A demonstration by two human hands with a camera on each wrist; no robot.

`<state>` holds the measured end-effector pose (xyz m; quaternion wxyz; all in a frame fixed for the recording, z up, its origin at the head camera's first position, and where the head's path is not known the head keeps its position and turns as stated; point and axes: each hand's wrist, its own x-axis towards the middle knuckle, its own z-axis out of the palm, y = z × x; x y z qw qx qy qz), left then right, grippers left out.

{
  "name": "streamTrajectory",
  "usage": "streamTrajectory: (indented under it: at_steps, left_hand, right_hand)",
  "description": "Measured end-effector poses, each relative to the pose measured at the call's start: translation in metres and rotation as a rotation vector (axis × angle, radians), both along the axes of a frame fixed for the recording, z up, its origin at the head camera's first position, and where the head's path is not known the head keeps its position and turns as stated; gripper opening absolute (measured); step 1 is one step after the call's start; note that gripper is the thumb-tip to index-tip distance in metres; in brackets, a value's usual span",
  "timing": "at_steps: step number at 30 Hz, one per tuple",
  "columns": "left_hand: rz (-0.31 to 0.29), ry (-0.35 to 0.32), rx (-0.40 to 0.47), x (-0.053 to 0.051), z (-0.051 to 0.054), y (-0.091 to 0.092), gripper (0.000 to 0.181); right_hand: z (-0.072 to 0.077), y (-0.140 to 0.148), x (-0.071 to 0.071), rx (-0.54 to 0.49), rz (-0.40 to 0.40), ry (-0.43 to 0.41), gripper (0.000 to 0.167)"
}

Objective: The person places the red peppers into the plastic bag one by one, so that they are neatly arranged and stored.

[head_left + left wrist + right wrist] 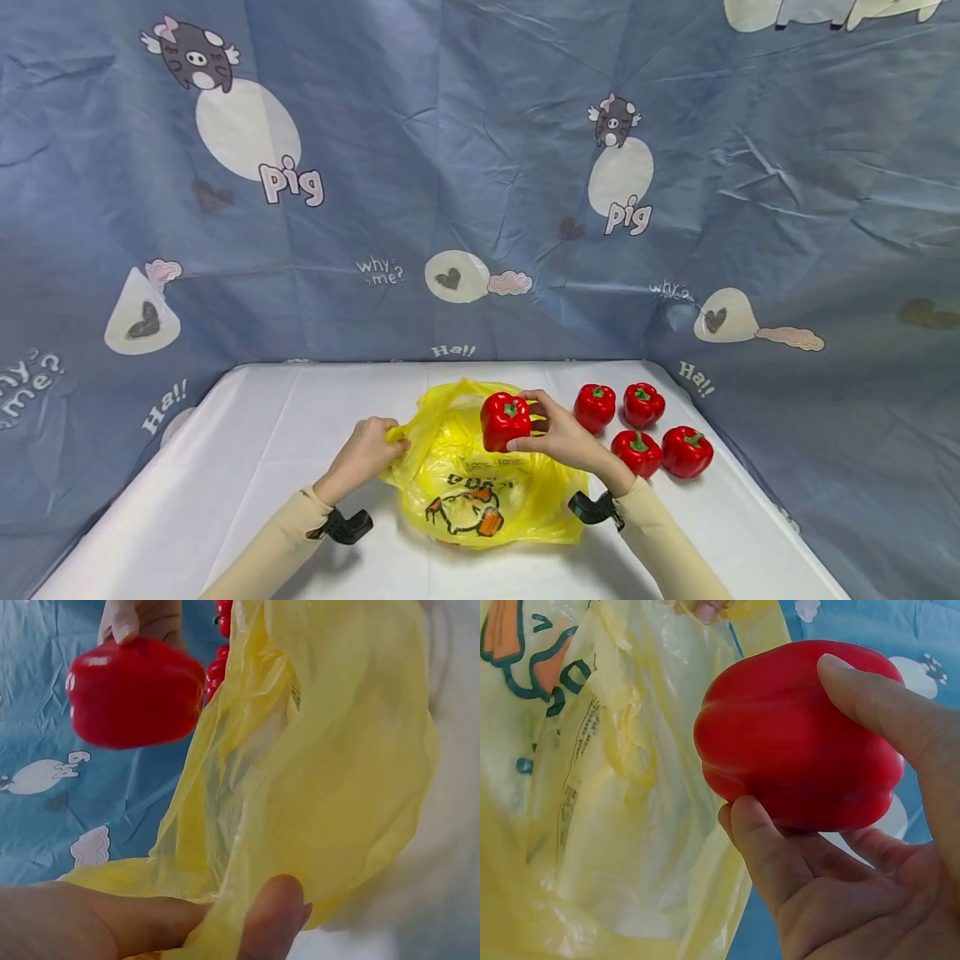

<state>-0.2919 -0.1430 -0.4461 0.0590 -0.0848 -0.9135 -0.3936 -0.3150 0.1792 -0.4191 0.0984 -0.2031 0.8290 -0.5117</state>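
Note:
A yellow plastic bag (480, 492) with a printed cartoon stands on the white table, its mouth spread. At the bag's left edge my left hand (369, 452) pinches the rim; in the left wrist view the thumb (276, 915) and a finger grip the thin film. My right hand (566, 435) holds a red bell pepper (504, 422) over the bag's opening. Fingers and thumb wrap its sides in the right wrist view, where the pepper (799, 739) hangs beside the bag (630, 825). What lies inside the bag is hard to make out.
Several more red bell peppers (636, 454) sit on the table (300, 417) to the right of the bag, close to my right forearm. Behind the table hangs a blue cloth (450, 167) with pig prints, and it also runs down both sides.

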Motion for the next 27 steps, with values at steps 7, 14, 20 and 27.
streamTrajectory:
  at_steps: [7,14,20,27]
  left_hand:
    - [0.026,-0.012,0.011,0.000,-0.003,0.002,0.020]
    - [0.052,-0.005,0.004,-0.001,-0.006,0.005,0.014]
    - [0.065,-0.003,0.023,-0.001,-0.004,0.004,0.012]
    - [0.056,-0.028,0.040,-0.002,-0.008,0.000,0.016]
  right_hand:
    - [0.000,-0.018,-0.015,-0.015,0.032,-0.011,0.076]
    - [-0.011,-0.035,-0.028,-0.020,0.075,0.015,0.074]
    - [-0.025,-0.049,-0.037,0.042,0.060,0.036,0.074]
    - [-0.041,-0.066,-0.047,0.083,0.023,0.050,0.075]
